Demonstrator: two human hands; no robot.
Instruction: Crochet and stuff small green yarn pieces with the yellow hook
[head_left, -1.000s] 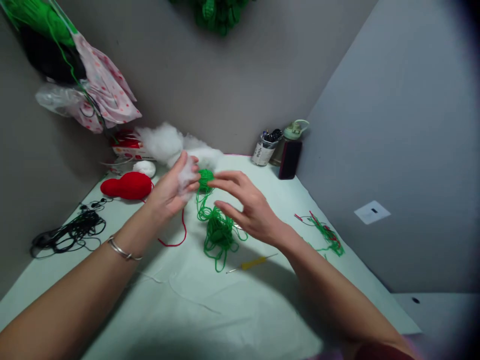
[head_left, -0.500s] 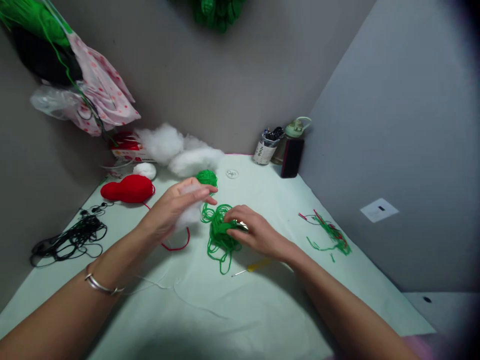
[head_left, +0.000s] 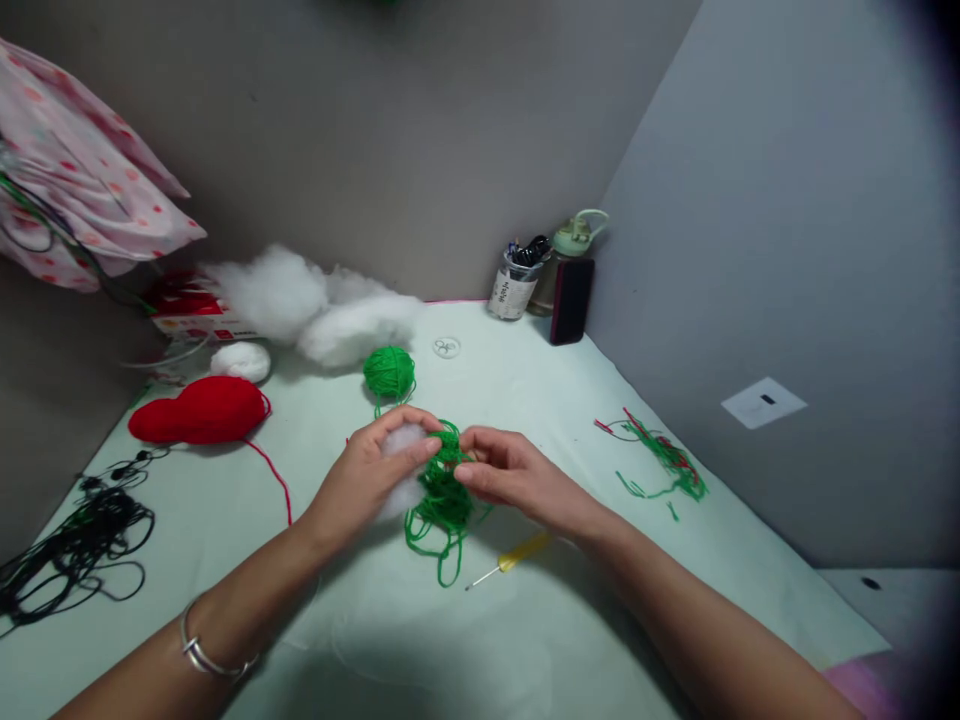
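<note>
My left hand (head_left: 360,475) is closed, with a tuft of white stuffing (head_left: 405,496) tucked in its palm. Its thumb and forefinger pinch a small green crocheted piece (head_left: 448,440). From the other side, my right hand (head_left: 521,478) grips the same piece with bent fingers and thumb; the fingers hide part of it. Just below both hands lies a loose tangle of green yarn (head_left: 442,510). A crochet hook with a yellow handle (head_left: 519,553) rests on the table under my right hand. Behind my left hand sits a ball of green yarn (head_left: 390,373).
At left are a red yarn skein (head_left: 202,410), a white yarn ball (head_left: 240,361), black cord (head_left: 82,545) and a stuffing heap (head_left: 352,325). A labelled pen cup (head_left: 511,288), bottle (head_left: 574,235) and phone (head_left: 572,302) stand at the back. Yarn scraps (head_left: 671,460) lie right.
My left hand has come down and right to meet my right hand. Both now hold the green crocheted piece, raised above the yarn tangle. The view has shifted too.
</note>
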